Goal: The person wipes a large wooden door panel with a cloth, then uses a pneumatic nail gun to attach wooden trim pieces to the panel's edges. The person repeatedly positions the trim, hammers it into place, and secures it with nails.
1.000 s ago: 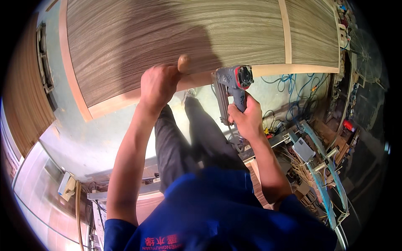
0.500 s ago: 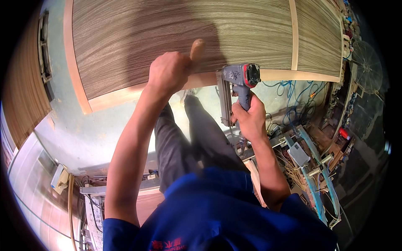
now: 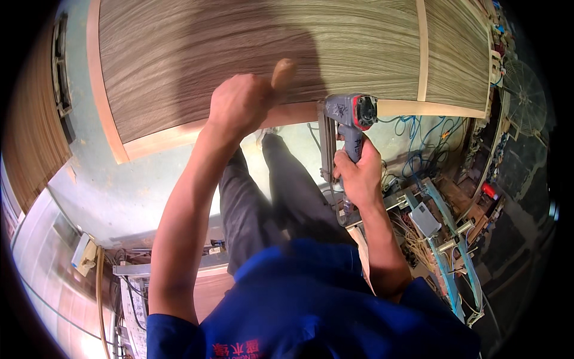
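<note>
My left hand [image 3: 239, 105] is closed above the near part of a wood-grain panel [image 3: 359, 54]. From its thumb side sticks out the rounded end of a wooden handle [image 3: 284, 73]; my fist hides the rest, so the kind of tool cannot be made out. At the panel's near edge, my right hand [image 3: 362, 173] grips a grey nail gun [image 3: 350, 110] with a red band around its head. The gun's head overlaps the pale edge strip [image 3: 406, 108] in view; contact between them cannot be told.
Blue hoses [image 3: 412, 140] lie coiled on the floor beyond my right hand. A cluttered rack with a grey box [image 3: 425, 220] stands at the right, near a round fan [image 3: 521, 96]. Another wood-grain board [image 3: 33, 137] is at the far left.
The nail gun and my right hand have shifted slightly to the right. My left hand has hardly moved and still holds the wooden handle.
</note>
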{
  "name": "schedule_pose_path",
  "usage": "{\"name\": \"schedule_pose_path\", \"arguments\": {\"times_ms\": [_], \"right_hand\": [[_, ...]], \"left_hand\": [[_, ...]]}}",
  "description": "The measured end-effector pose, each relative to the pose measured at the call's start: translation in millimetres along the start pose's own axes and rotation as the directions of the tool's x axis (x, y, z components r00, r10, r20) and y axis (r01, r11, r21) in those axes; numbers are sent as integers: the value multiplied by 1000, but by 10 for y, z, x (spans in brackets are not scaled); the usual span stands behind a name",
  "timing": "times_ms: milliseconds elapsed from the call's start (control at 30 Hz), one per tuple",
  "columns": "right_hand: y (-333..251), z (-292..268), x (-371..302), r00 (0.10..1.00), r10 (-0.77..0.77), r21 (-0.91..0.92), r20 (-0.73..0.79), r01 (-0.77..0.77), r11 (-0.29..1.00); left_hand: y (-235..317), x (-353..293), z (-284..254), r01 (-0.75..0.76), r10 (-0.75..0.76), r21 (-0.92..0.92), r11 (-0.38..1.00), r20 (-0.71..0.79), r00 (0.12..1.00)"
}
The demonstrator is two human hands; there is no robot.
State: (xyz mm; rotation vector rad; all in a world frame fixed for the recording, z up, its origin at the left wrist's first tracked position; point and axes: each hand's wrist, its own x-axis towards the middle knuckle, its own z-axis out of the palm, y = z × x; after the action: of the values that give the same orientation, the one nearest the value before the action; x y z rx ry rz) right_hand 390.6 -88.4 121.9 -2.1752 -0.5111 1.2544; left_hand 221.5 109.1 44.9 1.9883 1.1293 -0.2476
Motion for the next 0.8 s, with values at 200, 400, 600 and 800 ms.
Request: {"name": "schedule_pose_path", "arguments": {"times_ms": [200,400,600,800], "right_hand": [[59,-335,-115,999,-12,20,-40,13,1000],[69,-878,92,994,-105,-96,-35,101,990],[-568,-1053,486,995,-88,-113,-55,81,990],[-1373,-969,1140,997,-53,-45,-63,51,998]], "left_hand": [[-37,-37,104,6,-7,-6,1000,-34,999],[-142,-409,316,-312,314,66,948,-369,875],[-248,-78,-228,-240,181,-26,970,-580,795],[-283,1405,-1546,-176,142,13,984,-649,747]]}}
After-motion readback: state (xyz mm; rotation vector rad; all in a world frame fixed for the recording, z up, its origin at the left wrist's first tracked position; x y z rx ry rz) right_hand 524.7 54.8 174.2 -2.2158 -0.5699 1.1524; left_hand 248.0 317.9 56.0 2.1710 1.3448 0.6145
